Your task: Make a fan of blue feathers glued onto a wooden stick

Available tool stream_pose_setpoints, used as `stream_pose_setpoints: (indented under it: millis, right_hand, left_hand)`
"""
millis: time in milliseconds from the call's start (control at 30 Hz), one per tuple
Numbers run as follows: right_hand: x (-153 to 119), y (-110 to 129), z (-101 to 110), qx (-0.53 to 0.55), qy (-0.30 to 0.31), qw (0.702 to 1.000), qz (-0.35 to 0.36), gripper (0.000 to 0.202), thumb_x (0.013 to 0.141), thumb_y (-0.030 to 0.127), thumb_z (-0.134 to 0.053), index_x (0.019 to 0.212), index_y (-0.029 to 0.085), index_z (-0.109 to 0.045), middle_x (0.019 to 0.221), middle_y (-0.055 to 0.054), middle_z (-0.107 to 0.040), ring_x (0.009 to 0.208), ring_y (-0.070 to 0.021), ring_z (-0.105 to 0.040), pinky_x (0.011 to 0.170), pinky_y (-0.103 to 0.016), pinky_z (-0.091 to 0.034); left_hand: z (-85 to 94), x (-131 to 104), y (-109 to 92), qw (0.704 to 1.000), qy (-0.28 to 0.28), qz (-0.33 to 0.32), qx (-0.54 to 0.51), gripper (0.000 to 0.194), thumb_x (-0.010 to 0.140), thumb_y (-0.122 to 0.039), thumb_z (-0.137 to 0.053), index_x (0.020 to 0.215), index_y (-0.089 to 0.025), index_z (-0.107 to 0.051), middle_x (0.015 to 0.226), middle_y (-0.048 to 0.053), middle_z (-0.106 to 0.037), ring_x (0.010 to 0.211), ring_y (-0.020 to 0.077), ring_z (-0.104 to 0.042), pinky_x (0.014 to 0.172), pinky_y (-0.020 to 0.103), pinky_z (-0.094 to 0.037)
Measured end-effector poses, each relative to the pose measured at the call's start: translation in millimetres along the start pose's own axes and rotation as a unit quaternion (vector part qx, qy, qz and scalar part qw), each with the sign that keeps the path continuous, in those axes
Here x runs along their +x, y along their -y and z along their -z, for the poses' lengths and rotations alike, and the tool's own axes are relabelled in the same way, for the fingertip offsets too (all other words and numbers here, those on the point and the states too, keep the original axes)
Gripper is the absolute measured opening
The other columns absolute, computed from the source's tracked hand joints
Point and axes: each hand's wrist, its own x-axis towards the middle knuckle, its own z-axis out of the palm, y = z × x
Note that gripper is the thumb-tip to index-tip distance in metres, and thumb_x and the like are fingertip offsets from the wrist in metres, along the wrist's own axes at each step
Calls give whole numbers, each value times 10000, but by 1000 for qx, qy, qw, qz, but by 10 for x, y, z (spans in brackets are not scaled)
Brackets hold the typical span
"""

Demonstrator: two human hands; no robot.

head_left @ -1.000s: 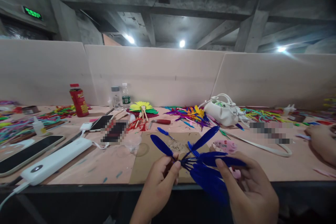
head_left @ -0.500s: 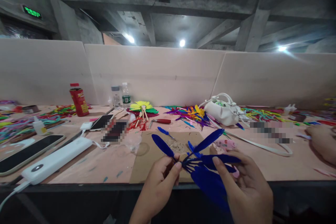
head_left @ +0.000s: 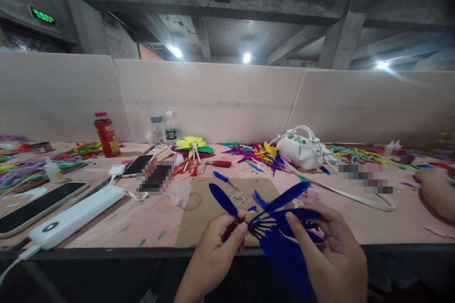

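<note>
Between my hands is a fan of blue feathers (head_left: 284, 246), their quills meeting at a small pale round piece (head_left: 250, 216). My left hand (head_left: 218, 246) pinches that hub between thumb and fingers, with one feather pointing up and left from it. On the other side my right hand (head_left: 332, 251) holds a feather between thumb and fingers. The wide lower feathers hang past the table edge. Beneath, a brown cardboard sheet (head_left: 199, 208) carries crumbs and a loose blue feather (head_left: 221, 176). A pink object behind my right hand is mostly hidden.
A white power bank (head_left: 78, 215) and phones (head_left: 39, 203) lie at left. Farther back stand a red bottle (head_left: 107, 137), clear bottles (head_left: 170, 130), a yellow feather flower (head_left: 194, 144), a red-handled tool (head_left: 218, 164), colored feathers (head_left: 261, 154) and a white handbag (head_left: 302, 149). Another person's hand (head_left: 437, 194) is at right.
Both hands keep their grip. The feather fan has shifted slightly to the right and turned a little, so more of the quills near the hub show.
</note>
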Motion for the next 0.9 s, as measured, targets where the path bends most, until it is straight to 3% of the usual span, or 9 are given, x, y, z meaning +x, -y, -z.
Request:
stream_pose_setpoints:
  millis: [200,433,600,733,900]
  right_hand:
    - [20,-41,23,-19,-1,1000,22,335,826,476,-786,1021,214,-714,1070,-69,-710,954,-248,-693,855,-367,-548]
    - [11,-24,18,-14,4,1000,23,278,860,446,-764,1030,235,-702,1083,-56,-699,953,-244,-696,869,-377,-537]
    - [21,-60,25,-27,8,998,48,285,845,444,-780,1029,239,-704,1103,-56,-692,978,-251,-696,858,-372,-531]
    - [6,22,10,-22,5,1000,15,293,846,458,-764,1024,235,-700,1091,-58,-701,979,-254,-692,872,-372,-520]
    - [6,125,-3,-29,2,999,-45,369,790,506,-781,1022,230,-702,1085,-64,-729,939,-262,-702,768,-335,-520]
  left_hand:
    - [-16,2,-20,1000,-17,3,18,503,872,-626,-678,985,-137,-724,702,2,-587,666,165,-564,643,282,-457]
    - [-65,24,76,996,-81,33,20,504,755,-514,-808,1080,-134,-745,935,114,-719,836,253,-660,688,320,-503]
    - [-121,55,71,996,-79,9,38,308,813,-441,-750,939,-160,-759,813,56,-676,757,212,-619,666,296,-480]
    - [-165,61,21,995,-95,-2,30,261,802,-417,-745,868,-166,-724,754,26,-636,705,184,-587,649,281,-465]
    - [-204,73,-32,995,-100,9,1,301,742,-437,-766,823,-163,-671,685,-3,-586,596,144,-518,574,263,-434]
